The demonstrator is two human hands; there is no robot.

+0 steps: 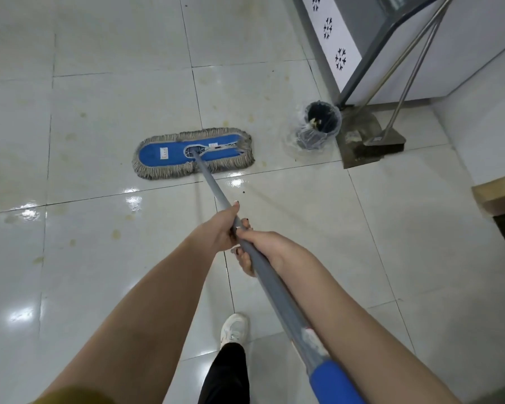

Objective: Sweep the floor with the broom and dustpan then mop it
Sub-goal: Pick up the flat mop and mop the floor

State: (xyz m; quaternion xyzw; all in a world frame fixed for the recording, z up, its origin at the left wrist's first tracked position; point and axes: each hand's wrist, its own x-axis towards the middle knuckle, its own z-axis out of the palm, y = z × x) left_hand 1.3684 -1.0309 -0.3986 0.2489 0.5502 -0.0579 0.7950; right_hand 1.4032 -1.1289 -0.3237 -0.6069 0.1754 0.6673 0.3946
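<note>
We are curling our left hand (220,228) and right hand (267,249) round the grey metal mop pole (212,182), the two hands touching. The flat blue mop head with grey fringe (193,154) is resting on the glossy white tiled floor (99,97), near the metal dustpan (359,135) and broom (387,141).

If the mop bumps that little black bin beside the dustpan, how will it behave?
The bin looks small and nearly empty, so it would probably slide or tip easily. Its loose clear bag would likely crumple rather than resist. The glossy floor probably gives it little grip.
</note>
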